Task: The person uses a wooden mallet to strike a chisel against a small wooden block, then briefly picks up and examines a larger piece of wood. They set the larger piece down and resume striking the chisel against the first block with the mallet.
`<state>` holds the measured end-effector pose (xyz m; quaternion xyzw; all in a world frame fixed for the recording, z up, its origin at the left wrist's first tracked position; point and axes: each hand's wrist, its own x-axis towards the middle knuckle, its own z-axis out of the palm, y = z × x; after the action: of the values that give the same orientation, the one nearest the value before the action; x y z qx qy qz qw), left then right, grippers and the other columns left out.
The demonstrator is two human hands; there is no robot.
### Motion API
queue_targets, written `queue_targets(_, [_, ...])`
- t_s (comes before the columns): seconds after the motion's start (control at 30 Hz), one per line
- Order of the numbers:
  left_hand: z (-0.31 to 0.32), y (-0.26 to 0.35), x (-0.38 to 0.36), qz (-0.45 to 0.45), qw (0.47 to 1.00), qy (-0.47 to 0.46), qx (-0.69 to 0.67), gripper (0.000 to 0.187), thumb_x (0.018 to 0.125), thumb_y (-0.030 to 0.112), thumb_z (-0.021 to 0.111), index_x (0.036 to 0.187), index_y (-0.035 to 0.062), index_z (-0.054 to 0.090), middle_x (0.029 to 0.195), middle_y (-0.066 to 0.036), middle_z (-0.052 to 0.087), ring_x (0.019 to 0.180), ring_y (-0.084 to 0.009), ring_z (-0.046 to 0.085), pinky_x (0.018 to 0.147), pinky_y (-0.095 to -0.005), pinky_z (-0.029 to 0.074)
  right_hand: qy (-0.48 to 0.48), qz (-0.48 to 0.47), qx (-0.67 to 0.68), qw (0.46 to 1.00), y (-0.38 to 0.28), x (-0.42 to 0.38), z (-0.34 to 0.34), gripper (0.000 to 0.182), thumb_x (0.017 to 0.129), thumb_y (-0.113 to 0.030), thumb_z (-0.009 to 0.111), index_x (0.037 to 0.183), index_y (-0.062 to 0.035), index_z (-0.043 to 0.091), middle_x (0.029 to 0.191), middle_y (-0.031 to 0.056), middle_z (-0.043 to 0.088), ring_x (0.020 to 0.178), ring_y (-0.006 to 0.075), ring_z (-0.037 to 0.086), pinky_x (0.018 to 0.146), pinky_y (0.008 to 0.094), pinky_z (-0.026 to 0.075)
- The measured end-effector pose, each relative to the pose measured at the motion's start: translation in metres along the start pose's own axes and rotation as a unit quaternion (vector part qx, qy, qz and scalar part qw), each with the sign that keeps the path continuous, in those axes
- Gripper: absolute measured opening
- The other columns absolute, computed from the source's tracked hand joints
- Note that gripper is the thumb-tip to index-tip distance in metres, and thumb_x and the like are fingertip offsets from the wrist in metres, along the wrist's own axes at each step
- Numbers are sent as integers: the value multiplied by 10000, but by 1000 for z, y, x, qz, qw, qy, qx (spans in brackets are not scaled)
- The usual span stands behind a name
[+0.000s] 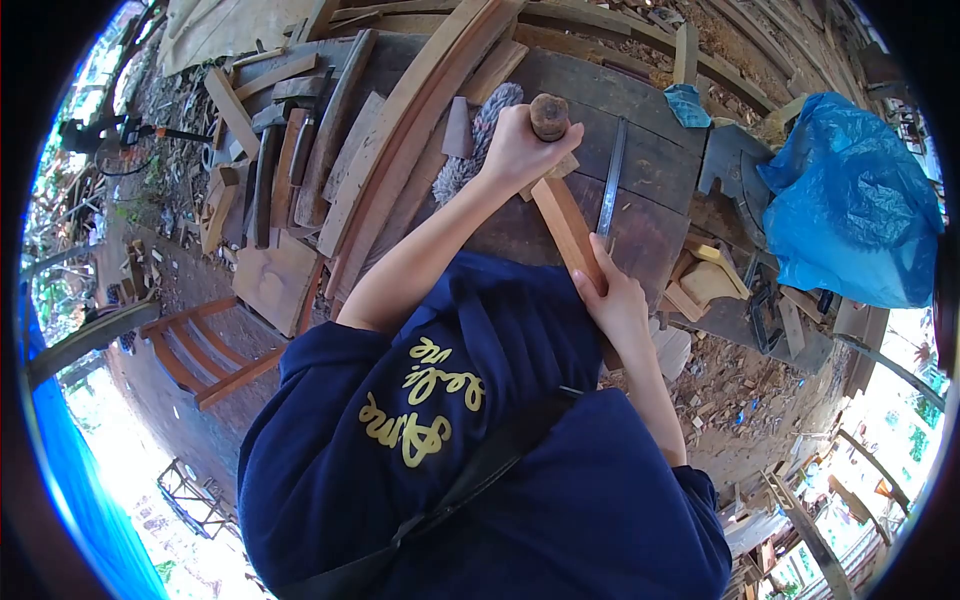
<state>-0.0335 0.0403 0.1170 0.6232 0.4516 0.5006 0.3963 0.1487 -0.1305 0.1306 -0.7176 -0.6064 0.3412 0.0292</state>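
My left hand is closed round a wooden tool with a rounded brown end; the rest of the tool is mostly hidden by the hand. Below it, a reddish-brown wood piece slants across the dark workbench. The fingers and thumb of my right hand grip the near end of this piece. A narrow metal strip lies just to its right, its lower end close to my right fingertips. Grey yarn-like cloth is beside my left hand.
Long planks and several hand tools lie to the left. A blue plastic bag is at the right, above wood offcuts. A slatted wooden frame stands at the lower left.
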Motion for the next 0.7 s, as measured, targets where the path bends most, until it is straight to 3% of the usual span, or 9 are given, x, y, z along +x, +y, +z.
queue_targets(0.33, [-3,-4,1,12,1000,-14,12,249,775,196,713,676,-20,639,561,-104,622,499,-155,589,528,-317,482,-3,9,11,1000,-3,-1,-2,624,902,-479,594,1477,-331,401,935,259,693,930,449,660,849,514,517])
queue_targets(0.37, [-4,-3,0,-8,999,-27,23,187,783,151,730,716,-1,645,636,-67,642,581,-127,604,579,-290,489,-2,9,11,1000,-1,-1,-1,624,902,-479,594,1477,-331,401,935,259,693,930,449,660,849,514,517])
queue_targets(0.4, [-6,-1,0,-29,998,-39,35,135,791,106,747,756,18,650,712,-30,662,662,-100,619,629,-264,497,15,-11,32,999,5,0,0,613,905,-447,608,1470,-299,423,969,256,693,951,439,664,868,492,517])
queue_targets(0.47, [-7,-1,-1,-29,998,-33,36,125,791,97,733,752,11,651,702,-34,662,654,-100,620,623,-265,498,32,-35,53,997,3,3,-12,601,907,-415,621,1462,-267,445,1002,253,694,973,429,668,887,469,518])
queue_targets(0.6, [-3,1,-6,-43,997,-52,24,151,790,115,712,732,-11,652,636,-56,645,595,-106,617,580,-280,496,200,-167,145,955,-18,4,-74,588,935,-278,631,1447,-53,450,1294,230,607,1159,291,631,946,345,485])
queue_targets(0.7, [2,5,-3,-31,997,-67,36,179,783,139,707,721,-19,649,599,-72,627,561,-117,612,560,-289,494,238,-171,147,945,-50,-8,-125,585,943,-262,622,1444,-19,443,1380,212,553,1221,241,586,977,341,465])
